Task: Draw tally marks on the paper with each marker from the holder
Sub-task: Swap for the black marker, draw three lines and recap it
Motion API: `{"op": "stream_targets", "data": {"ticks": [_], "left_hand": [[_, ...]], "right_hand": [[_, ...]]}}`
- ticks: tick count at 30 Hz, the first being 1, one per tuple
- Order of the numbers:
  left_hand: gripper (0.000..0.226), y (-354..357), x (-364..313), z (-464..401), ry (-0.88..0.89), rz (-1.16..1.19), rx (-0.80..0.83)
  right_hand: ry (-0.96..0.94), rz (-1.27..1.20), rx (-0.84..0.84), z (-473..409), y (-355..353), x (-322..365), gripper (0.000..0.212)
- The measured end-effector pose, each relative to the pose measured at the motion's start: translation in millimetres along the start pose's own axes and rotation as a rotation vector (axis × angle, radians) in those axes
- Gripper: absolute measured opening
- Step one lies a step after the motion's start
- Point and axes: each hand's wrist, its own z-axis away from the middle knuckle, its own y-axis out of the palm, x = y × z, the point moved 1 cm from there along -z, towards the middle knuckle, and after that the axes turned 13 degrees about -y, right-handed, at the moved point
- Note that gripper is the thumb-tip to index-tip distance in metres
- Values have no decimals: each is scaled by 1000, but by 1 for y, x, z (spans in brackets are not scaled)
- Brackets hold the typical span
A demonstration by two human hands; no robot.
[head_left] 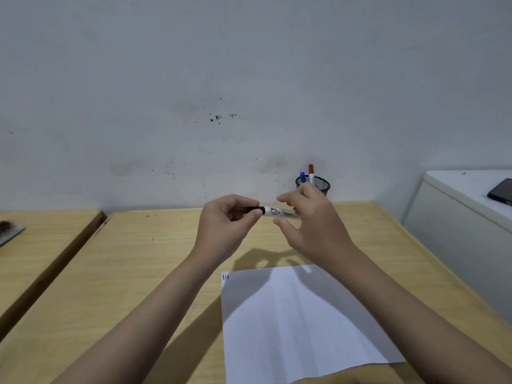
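Both hands up above the table [155,261], w/ a black marker [273,211] held level between them. Left hand [225,224] has thumb & forefinger pinched shut on the black cap end, other fingers curled in behind. Right hand [310,225] is loosely curved round the white barrel; fingers above, thumb below, barrel end runs in behind the palm. Can't tell if the right fingers actually press the barrel or just hover at it, since thumb tip looks a bit apart. Just past the right fingertips, by the wall, stands a mesh holder [318,185] w/ a blue marker [302,177] & a red marker [311,171] upright in it, caps up. Below the wrists, nearer the person, a white paper [299,322] lies flat on the table, shadows of the arms across it. In its top left corner, 3 short tally marks [225,277]: one blue, one red, one dark. Off past the right hand, a dark phone [501,194] lies on a white cabinet [457,217].
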Motion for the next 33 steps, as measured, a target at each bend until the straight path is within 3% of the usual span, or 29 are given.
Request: {"op": "stream_targets", "data": {"ticks": [4,8,14,17,22,26,33], "left_hand": [[10,10,-8,-3,57,-61,45],[45,19,-14,-13,91,-76,103],[55,62,-1,-68,71,-299,30],[66,96,13,-107,39,-408,47],[81,140,34,-152,0,-600,68],[66,151,47,-168,-38,-644,84],[69,149,56,-173,-72,-615,103]], "right_hand": [[-91,88,75,-5,-1,-14,23],[-109,97,29,-10,-10,-34,13],[315,-175,-429,-37,-46,-108,7],[424,-201,-493,-51,-44,-149,6],[543,-196,-321,-54,-13,-193,5],[594,-163,-186,-55,9,-210,10],[756,-130,46,-46,26,-221,14]]}}
